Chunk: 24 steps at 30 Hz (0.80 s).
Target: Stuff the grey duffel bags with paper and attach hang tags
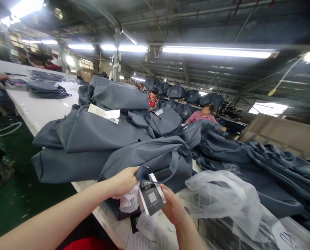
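Observation:
A dark blue-grey duffel bag (149, 156) lies on the table right in front of me, its carry handle (173, 165) looped toward me. My left hand (125, 182) is closed on the end of a dark strap (142, 173) at the bag's near side. Below that hand hangs a crumpled piece of clear plastic (130, 199). My right hand (172, 205) pinches the edge of black and white hang tags (152, 198), the front one printed with a QR code. Its fingertips are partly hidden behind the tags.
More grey bags (100, 128) with white tags are piled behind. At right lie loose dark bags (230, 163) and a clear plastic bag (227, 194). Printed papers (144, 239) rest at the near edge. Two people sit beyond the pile; flat stacked pieces (47, 88) lie far left.

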Each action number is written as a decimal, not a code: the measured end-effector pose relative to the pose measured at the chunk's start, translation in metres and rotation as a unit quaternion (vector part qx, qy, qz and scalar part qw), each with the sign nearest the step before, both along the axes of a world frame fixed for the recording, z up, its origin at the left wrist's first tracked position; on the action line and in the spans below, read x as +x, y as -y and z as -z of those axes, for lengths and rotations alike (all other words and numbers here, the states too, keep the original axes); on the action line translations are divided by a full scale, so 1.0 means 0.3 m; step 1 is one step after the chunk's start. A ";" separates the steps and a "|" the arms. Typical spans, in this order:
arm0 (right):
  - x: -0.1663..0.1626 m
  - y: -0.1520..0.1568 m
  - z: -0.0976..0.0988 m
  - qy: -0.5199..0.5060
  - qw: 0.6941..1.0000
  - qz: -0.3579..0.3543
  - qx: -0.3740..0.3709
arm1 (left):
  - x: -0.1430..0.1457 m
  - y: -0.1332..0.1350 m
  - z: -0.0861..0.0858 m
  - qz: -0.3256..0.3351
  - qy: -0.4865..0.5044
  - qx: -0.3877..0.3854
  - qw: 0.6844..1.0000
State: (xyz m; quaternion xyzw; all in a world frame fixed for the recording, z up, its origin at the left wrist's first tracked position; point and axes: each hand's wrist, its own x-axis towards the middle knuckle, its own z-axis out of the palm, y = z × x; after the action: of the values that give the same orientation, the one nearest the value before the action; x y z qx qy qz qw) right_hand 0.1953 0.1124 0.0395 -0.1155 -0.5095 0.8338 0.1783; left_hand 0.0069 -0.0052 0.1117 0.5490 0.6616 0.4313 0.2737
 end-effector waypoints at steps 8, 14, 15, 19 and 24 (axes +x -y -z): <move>-0.067 -0.071 0.015 0.060 0.985 0.041 0.159 | -0.014 -0.009 -0.057 -0.039 -0.084 -0.008 0.996; -0.039 -0.230 0.056 0.120 0.899 0.241 0.345 | -0.111 -0.026 -0.105 -0.128 -0.029 0.018 0.991; -0.032 -0.240 0.061 0.129 0.896 0.245 0.348 | -0.128 -0.032 -0.109 -0.141 -0.019 0.015 0.990; -0.041 -0.184 0.067 0.124 0.930 0.142 0.315 | -0.154 -0.060 -0.102 -0.163 -0.015 -0.001 0.986; -0.090 -0.087 0.052 0.105 0.928 0.120 0.336 | -0.131 -0.057 -0.100 -0.165 -0.048 0.009 0.985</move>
State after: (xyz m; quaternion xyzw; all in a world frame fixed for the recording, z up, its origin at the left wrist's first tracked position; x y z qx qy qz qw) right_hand 0.1682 0.1385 0.0238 -0.1956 -0.7582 0.5690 0.2512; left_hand -0.0323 0.0119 0.1418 0.4546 0.7515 0.4498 0.1620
